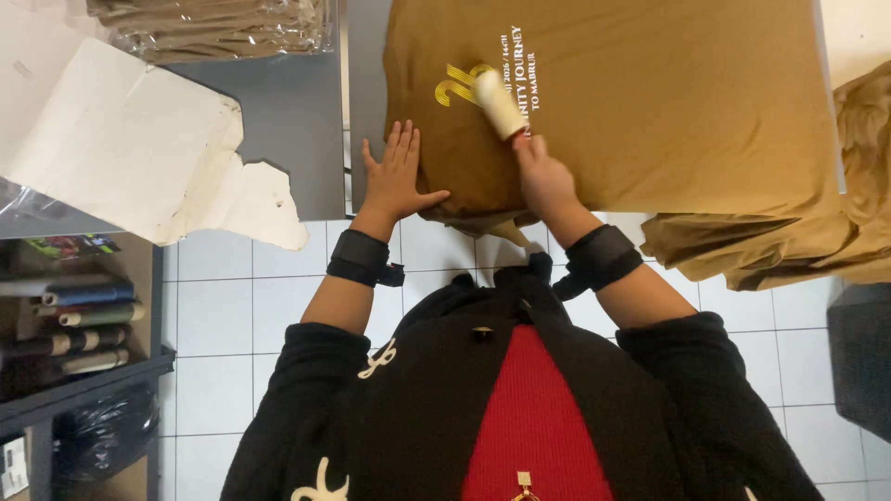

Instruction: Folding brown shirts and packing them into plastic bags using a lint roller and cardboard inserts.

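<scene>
We look straight down on a grey worktable with a brown T-shirt spread flat across it, white and gold print near its collar end. Our left hand lies open, palm down, fingers spread, pressing the shirt's near edge at about 7 o'clock of the garment. Our right hand is clamped around the handle of a lint roller, whose pale sticky drum rests on the fabric right at the print, angled toward 11 o'clock from the hand. The two hands sit near each other but apart, both wrists in black bands. At 3 o'clock a loose heap of brown shirts slumps off the table's edge. At 10 o'clock a torn white cardboard sheet overhangs the table, and at 11 o'clock a bagged stack of folded shirts sits in clear plastic. Below us the floor is white tile, and at 8 o'clock a dark shelf holds rolls of material lying on their sides.
</scene>
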